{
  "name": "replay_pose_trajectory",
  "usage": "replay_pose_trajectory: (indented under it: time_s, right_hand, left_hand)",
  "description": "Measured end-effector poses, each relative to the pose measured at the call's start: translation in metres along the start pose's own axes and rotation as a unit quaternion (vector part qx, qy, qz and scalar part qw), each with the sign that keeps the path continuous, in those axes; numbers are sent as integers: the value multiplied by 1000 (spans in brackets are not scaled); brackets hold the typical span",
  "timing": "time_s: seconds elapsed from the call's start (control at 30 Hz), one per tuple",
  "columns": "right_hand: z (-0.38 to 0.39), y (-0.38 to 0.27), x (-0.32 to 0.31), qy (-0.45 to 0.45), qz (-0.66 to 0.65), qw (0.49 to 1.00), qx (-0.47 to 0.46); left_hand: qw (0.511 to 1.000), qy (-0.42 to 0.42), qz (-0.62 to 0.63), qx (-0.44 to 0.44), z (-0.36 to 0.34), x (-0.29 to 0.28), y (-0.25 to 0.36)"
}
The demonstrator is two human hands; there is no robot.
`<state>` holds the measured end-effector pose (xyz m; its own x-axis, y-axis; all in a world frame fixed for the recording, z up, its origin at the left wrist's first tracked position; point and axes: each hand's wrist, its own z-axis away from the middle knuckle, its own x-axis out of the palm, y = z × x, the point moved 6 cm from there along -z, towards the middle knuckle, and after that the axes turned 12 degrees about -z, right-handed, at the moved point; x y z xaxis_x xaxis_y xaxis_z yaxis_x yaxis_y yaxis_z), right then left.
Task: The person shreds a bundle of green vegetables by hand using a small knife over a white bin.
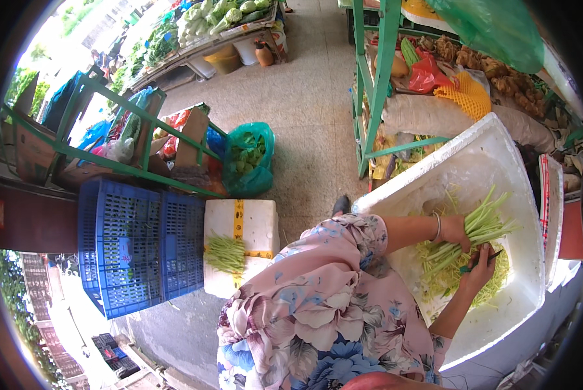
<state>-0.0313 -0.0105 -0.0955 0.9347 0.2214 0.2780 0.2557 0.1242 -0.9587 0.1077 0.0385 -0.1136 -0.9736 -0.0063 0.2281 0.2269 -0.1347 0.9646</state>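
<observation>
My left hand [456,233], with a bangle at the wrist, is closed around a bunch of thin green vegetable stalks [487,220]. Just below it, my right hand [478,270] grips a small knife [496,254]; green shows at its other end, and the fingers cover most of it. Both hands are over a large white foam box [463,162]. Loose yellowish-green stalks and trimmings [493,286] lie in the box under the hands.
Left of me, a cut bunch of stalks [225,254] lies on a closed white foam box [259,224] with yellow tape. Blue plastic crates [132,247] stand beside it. A green bag of leaves [249,159] sits farther off. A green metal rack [369,104] holds produce at right.
</observation>
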Motion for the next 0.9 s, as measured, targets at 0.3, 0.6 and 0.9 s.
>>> replay_pose_trajectory:
  time_s: [0.3,0.6,0.9]
  right_hand:
    - [8,-9,6,32,50,998,2]
    - [6,3,2,31,69,997,-31]
    - [5,-2,6,40,102,994,-27]
  left_hand:
    - [999,-6,-28,-46,1,-2,-4]
    - [993,21,-99,-68,5,-7,1]
    - [983,33,-177,-42,-6,-8,-7]
